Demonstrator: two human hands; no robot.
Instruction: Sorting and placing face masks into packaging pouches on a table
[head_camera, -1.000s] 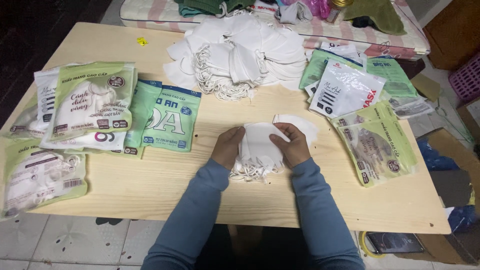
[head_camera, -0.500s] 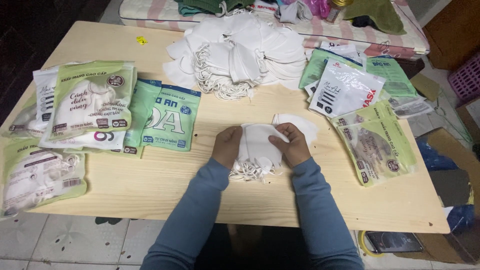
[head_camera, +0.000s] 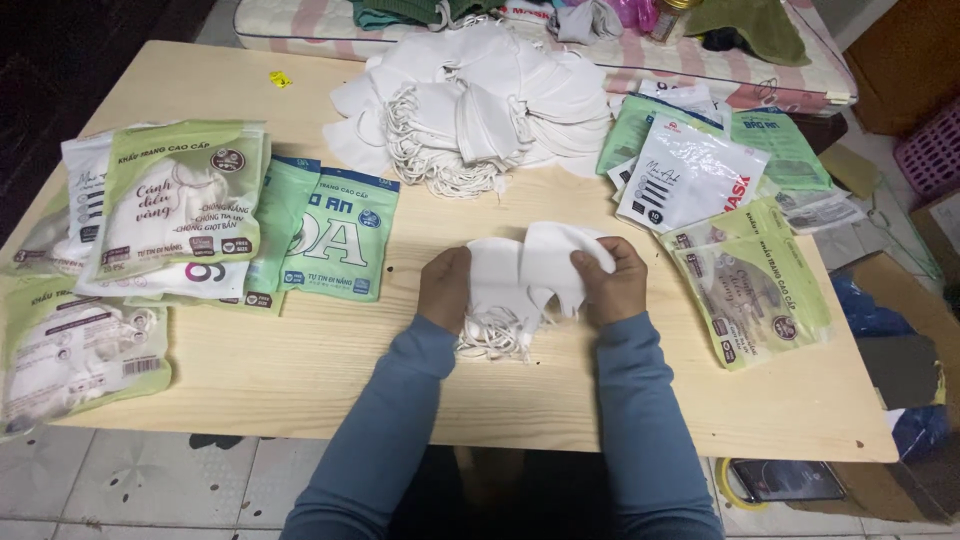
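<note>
Gripped a small stack of white face masks (head_camera: 525, 270) at mid-bench (head_camera: 300, 350), left hand (head_camera: 445, 290) and right hand (head_camera: 610, 285) both closed on its sides, best squared with edges aligned and ear loops (head_camera: 495, 335) kept untangled below.

Bench left: overlapping flat pouches, pale green pouch (head_camera: 180, 195) on top, teal-green pouch (head_camera: 340, 235) beside it, another green pouch (head_camera: 75, 350) at the near corner. Right: white pouch (head_camera: 690, 175), clear-fronted green pouch (head_camera: 750, 280) (slightly askew).
</note>
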